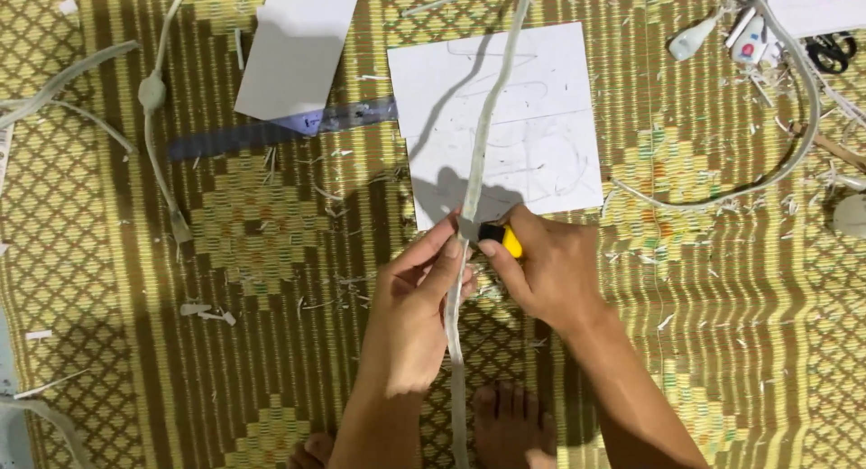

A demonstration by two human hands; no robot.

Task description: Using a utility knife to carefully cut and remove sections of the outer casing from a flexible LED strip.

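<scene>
Bare feet on woven yellow-green floor mat | left hand fingers pinch long flat pale plastic strip | right hand closed around yellow-black utility knife touching the strip | beyond: scribbled white paper sheet, translucent ruler, black scissors.

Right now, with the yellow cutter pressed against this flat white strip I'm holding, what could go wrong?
1. The left hand pinches the flat white strip right beside the yellow cutter in the right hand; a slip could nick the fingertips.
2. The bare feet lie directly under the strip, so a dropped cutter might hit them.
3. The white paper sheet under the strip could get sliced if the cutter runs forward.
</scene>
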